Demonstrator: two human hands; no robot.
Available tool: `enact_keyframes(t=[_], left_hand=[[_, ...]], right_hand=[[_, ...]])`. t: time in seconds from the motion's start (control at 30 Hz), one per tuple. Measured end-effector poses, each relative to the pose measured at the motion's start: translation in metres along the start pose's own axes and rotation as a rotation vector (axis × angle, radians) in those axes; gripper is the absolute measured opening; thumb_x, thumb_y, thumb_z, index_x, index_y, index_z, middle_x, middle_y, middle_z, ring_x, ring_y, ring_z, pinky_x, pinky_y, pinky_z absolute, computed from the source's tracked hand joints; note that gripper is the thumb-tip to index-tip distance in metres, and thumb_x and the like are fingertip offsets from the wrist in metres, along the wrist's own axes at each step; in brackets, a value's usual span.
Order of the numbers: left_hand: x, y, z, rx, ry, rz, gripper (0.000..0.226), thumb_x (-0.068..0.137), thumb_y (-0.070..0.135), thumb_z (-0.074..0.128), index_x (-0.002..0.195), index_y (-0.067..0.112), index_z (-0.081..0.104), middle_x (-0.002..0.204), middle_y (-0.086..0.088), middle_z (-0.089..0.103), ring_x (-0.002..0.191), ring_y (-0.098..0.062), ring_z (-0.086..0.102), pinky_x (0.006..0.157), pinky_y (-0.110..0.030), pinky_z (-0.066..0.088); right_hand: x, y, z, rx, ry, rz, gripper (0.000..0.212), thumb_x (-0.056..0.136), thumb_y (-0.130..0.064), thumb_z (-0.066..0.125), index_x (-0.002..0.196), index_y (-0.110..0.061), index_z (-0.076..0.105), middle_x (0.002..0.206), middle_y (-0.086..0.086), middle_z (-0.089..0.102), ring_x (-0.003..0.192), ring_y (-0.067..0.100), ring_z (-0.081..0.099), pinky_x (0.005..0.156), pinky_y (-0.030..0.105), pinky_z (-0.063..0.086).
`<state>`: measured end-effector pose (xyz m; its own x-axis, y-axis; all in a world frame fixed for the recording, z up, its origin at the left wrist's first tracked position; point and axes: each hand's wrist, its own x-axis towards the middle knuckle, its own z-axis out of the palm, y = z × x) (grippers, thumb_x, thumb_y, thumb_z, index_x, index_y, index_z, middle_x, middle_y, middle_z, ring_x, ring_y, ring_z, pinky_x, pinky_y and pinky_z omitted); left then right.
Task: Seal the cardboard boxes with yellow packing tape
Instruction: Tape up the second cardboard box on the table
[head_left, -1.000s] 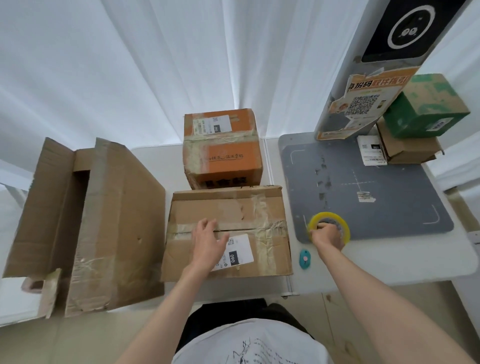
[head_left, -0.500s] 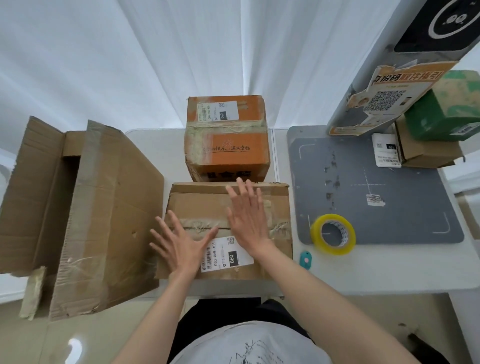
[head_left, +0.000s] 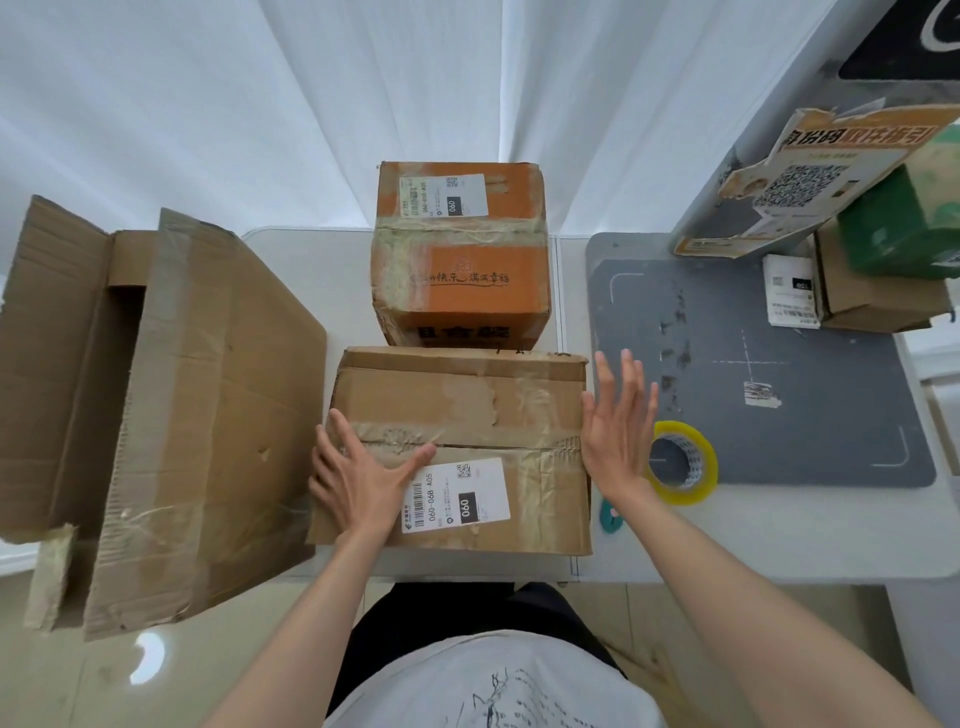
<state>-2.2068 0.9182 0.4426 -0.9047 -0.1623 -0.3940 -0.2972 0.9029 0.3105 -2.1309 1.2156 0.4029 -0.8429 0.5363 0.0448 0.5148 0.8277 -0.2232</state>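
Note:
A brown cardboard box with a white shipping label lies in front of me, its flaps closed along a seam with old crinkled tape. My left hand rests flat on the box's left part, fingers spread over the seam. My right hand is open with straight fingers at the box's right edge. The yellow tape roll lies just right of that hand, on a grey mat. An orange box stands behind the brown one, taped across its top.
A large open cardboard box stands on the left, its flap leaning out. A small teal cutter lies by the brown box's right side. At the back right are a green box, a small brown box and a poster with a QR code.
My right hand let go of the tape roll, moved onto the box top, then slid to the box's right edge. My left hand shifted left and spread flat.

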Motion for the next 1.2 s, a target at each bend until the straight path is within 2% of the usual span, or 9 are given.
enact_keyframes(t=[0.07,0.13,0.3,0.5,0.77,0.87,1.0,1.1,1.2], left_hand=[[-0.002,0.0,0.001,0.023,0.042,0.06,0.145,0.055,0.098,0.047,0.162,0.017,-0.007,0.169,-0.016,-0.004,0.156,-0.037,0.0,0.124,-0.058,0.004],[-0.007,0.007,0.006,0.05,0.121,0.246,0.134,0.068,0.091,0.049,0.162,0.014,-0.006,0.169,-0.015,-0.013,0.156,-0.033,-0.01,0.125,-0.053,-0.005],[-0.026,0.079,0.042,0.219,0.149,0.771,0.098,0.097,0.06,0.05,0.162,0.008,0.0,0.17,-0.013,-0.008,0.157,-0.028,-0.004,0.127,-0.05,0.006],[-0.002,0.088,0.049,0.417,0.105,0.895,0.096,0.097,0.066,0.045,0.163,0.012,0.0,0.17,-0.01,-0.008,0.157,-0.027,-0.006,0.127,-0.05,0.01],[0.045,0.038,0.017,0.371,0.145,0.791,0.1,0.092,0.074,0.042,0.163,0.013,0.007,0.17,-0.012,-0.004,0.157,-0.031,-0.001,0.126,-0.056,0.004],[0.058,0.016,0.0,0.329,0.162,0.709,0.098,0.092,0.077,0.033,0.163,0.016,0.007,0.171,-0.01,-0.003,0.157,-0.03,-0.001,0.125,-0.057,0.003],[0.069,-0.009,-0.017,0.247,0.206,0.561,0.095,0.094,0.073,0.04,0.163,0.017,0.006,0.171,-0.008,-0.002,0.157,-0.029,0.001,0.125,-0.055,0.001],[0.066,-0.014,-0.02,0.112,0.187,0.419,0.096,0.093,0.069,0.047,0.163,0.019,0.007,0.17,-0.009,0.01,0.154,-0.033,0.019,0.122,-0.055,0.022],[0.058,-0.009,-0.018,-0.071,0.095,0.204,0.088,0.094,0.07,0.041,0.162,0.021,0.012,0.161,-0.011,0.033,0.135,-0.039,0.048,0.099,-0.056,0.045]], right_hand=[[-0.004,0.006,-0.002,0.026,0.004,0.119,0.057,0.107,-0.03,0.043,0.159,-0.022,0.022,0.166,0.013,0.016,0.154,0.033,0.015,0.123,0.058,0.015],[-0.009,-0.002,-0.004,0.074,0.022,0.136,0.056,0.107,-0.031,0.04,0.159,-0.022,0.021,0.167,0.012,0.014,0.155,0.031,0.013,0.124,0.056,0.013],[-0.019,-0.068,-0.001,0.179,0.003,-0.059,0.055,0.106,-0.033,0.032,0.16,-0.025,0.02,0.169,0.005,0.008,0.157,0.021,0.004,0.126,0.05,0.003],[-0.024,-0.045,0.004,0.052,-0.053,-0.002,0.054,0.107,-0.036,0.025,0.159,-0.022,0.021,0.169,0.009,0.008,0.157,0.027,0.006,0.125,0.055,0.009],[-0.024,-0.036,0.005,0.038,-0.05,0.034,0.054,0.107,-0.037,0.021,0.159,-0.023,0.022,0.168,0.008,0.012,0.156,0.028,0.012,0.125,0.053,0.011],[-0.025,-0.035,0.006,0.05,-0.051,0.046,0.053,0.107,-0.036,0.023,0.159,-0.024,0.021,0.168,0.008,0.014,0.155,0.028,0.014,0.125,0.052,0.011],[-0.026,-0.036,0.003,0.088,-0.054,0.059,0.054,0.107,-0.039,0.019,0.159,-0.024,0.021,0.167,0.008,0.016,0.154,0.028,0.016,0.125,0.052,0.011],[-0.026,-0.037,0.001,0.107,-0.055,0.06,0.055,0.106,-0.04,0.018,0.159,-0.024,0.023,0.166,0.009,0.018,0.154,0.029,0.019,0.125,0.053,0.012],[-0.026,-0.038,-0.001,0.117,-0.03,0.08,0.053,0.106,-0.036,0.024,0.157,-0.023,0.027,0.164,0.011,0.022,0.151,0.03,0.024,0.124,0.054,0.014]])
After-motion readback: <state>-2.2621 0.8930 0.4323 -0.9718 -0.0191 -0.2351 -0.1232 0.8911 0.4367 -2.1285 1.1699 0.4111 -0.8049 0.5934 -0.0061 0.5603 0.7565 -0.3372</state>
